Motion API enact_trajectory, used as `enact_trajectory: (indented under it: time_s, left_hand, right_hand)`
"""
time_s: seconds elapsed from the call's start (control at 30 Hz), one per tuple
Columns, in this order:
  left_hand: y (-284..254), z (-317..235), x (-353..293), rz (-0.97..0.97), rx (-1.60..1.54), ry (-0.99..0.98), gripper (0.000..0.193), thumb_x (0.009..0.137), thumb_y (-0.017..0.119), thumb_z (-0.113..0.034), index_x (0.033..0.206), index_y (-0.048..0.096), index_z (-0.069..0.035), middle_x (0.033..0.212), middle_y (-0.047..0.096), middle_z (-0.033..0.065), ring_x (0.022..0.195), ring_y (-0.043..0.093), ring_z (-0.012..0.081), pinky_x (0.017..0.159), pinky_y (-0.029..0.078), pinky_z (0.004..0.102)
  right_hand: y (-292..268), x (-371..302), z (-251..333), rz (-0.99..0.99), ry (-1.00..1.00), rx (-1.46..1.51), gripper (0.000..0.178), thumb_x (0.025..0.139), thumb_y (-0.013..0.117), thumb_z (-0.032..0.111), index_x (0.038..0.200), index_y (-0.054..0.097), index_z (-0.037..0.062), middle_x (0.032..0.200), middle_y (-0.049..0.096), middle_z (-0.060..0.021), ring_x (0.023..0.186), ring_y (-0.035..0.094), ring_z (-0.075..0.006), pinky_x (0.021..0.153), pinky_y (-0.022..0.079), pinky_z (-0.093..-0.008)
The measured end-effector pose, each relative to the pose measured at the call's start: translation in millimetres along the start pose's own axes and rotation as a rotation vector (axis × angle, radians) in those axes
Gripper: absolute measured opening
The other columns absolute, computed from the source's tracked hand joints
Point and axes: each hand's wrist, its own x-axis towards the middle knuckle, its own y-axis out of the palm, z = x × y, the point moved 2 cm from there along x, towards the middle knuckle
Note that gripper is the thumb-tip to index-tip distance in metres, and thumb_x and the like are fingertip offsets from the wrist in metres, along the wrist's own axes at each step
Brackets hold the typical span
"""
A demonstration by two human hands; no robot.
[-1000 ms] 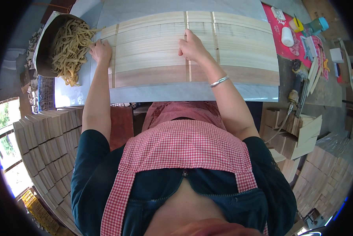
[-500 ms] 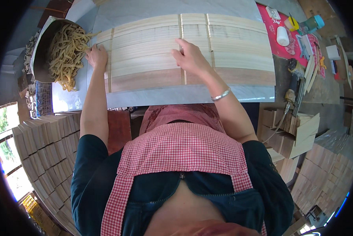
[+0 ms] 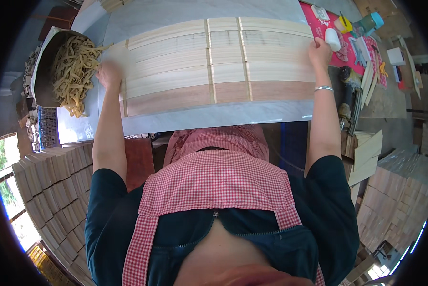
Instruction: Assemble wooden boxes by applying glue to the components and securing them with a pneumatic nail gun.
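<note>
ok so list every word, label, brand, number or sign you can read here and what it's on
None can be read.
Pink mat: pale marks, too small to make out.
White container and blue-capped bottle: no legible lettering.
Pale boards: grey streaks, apparently grain or stain, not words.

Stacked wood pieces (image 3: 56,186) and boards (image 3: 171,62) across the bench (image 3: 185,117) mark a woodworking workshop.

Forearms (image 3: 110,128) stretched forward, well apart, left grip (image 3: 110,75) (blurred), right grip (image 3: 321,52) partly curled
</note>
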Motion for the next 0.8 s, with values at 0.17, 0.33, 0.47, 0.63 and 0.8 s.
enact_trajectory:
  time_s: [0.17, 0.33, 0.47, 0.63, 0.8]
  left_hand:
    - [1, 5, 0, -0.012, 0.010, 0.019, 0.046, 0.094, 0.054, -0.036, 0.132, 0.064, -0.010, 0.129, 0.066, 0.0145, 0.117, 0.059, 0.0310, 0.104, 0.039, 0.0402]
    - [5, 13, 3, -0.022, 0.005, 0.054, 0.047, 0.094, 0.056, -0.035, 0.132, 0.064, -0.009, 0.126, 0.068, 0.0130, 0.115, 0.060, 0.0310, 0.104, 0.038, 0.0394]
    - [8, 11, 5, -0.027, -0.020, 0.039, 0.047, 0.094, 0.057, -0.036, 0.133, 0.063, -0.010, 0.127, 0.068, 0.0124, 0.115, 0.060, 0.0311, 0.104, 0.039, 0.0391]
    - [9, 14, 5, -0.039, -0.038, 0.013, 0.048, 0.094, 0.056, -0.035, 0.135, 0.063, -0.011, 0.128, 0.069, 0.0105, 0.113, 0.060, 0.0311, 0.102, 0.041, 0.0377]
    - [4, 11, -1, -0.030, -0.096, -0.010, 0.047, 0.093, 0.057, -0.033, 0.135, 0.062, -0.011, 0.125, 0.070, 0.0100, 0.113, 0.059, 0.0313, 0.100, 0.042, 0.0372]
  right_hand:
    - [10, 11, -18, 0.128, 0.088, 0.047, 0.030, 0.089, 0.060, 0.023, 0.110, 0.073, 0.0057, 0.108, 0.073, -0.0129, 0.093, 0.067, -0.0338, 0.084, 0.053, -0.0419]
    - [24, 15, -34, 0.094, 0.112, 0.059, 0.033, 0.090, 0.058, 0.022, 0.116, 0.072, 0.0060, 0.112, 0.073, -0.0137, 0.099, 0.067, -0.0324, 0.089, 0.053, -0.0406]
    - [17, 13, -29, 0.120, 0.140, 0.120, 0.033, 0.090, 0.059, 0.022, 0.117, 0.071, 0.0058, 0.112, 0.073, -0.0123, 0.101, 0.067, -0.0304, 0.089, 0.053, -0.0382]
    - [17, 14, -32, 0.151, 0.149, 0.200, 0.035, 0.090, 0.062, 0.021, 0.120, 0.070, 0.0058, 0.110, 0.073, -0.0101, 0.101, 0.067, -0.0277, 0.089, 0.053, -0.0358]
    - [21, 17, -38, 0.179, 0.196, 0.225, 0.035, 0.091, 0.062, 0.021, 0.122, 0.069, 0.0069, 0.111, 0.073, -0.0086, 0.101, 0.067, -0.0258, 0.090, 0.052, -0.0341]
